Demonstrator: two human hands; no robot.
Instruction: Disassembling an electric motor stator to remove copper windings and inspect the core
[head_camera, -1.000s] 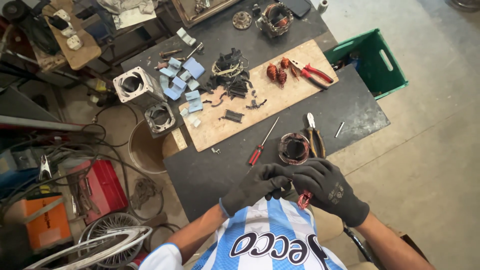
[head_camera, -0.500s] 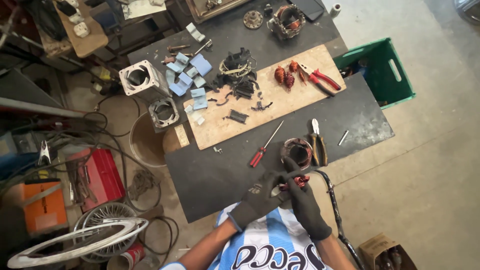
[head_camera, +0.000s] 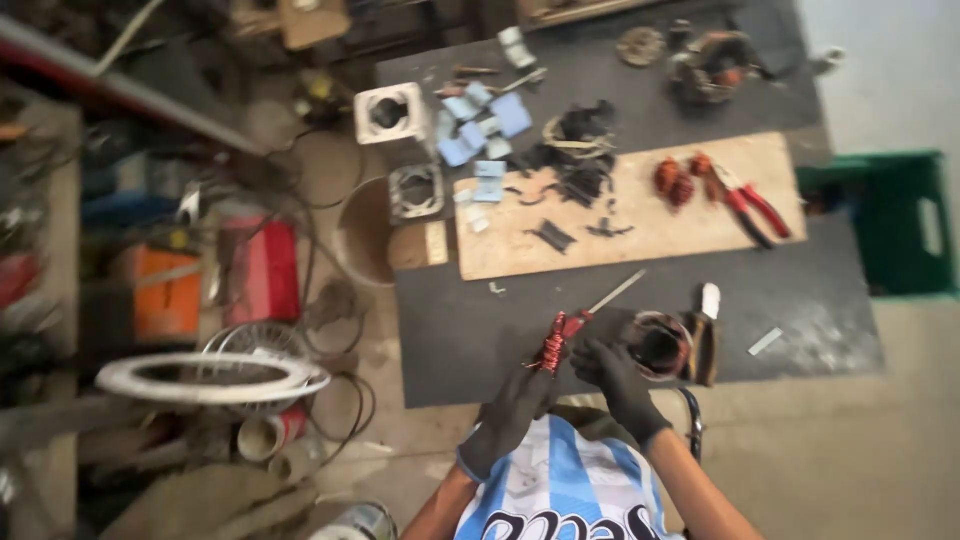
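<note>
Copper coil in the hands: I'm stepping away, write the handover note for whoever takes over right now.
Left hand, gloved, holds up a reddish copper coil bundle at the near table edge.
Right hand, gloved, is beside it, fingers close to the coil; whether it grips is unclear.
Round stator sits just right of the hands, a red-handled screwdriver behind them.
More copper coils and red pliers lie on the wooden board.
Done: one bundle is off the table, in hand.
Left: cannot tell; the picture is blurred.
</note>
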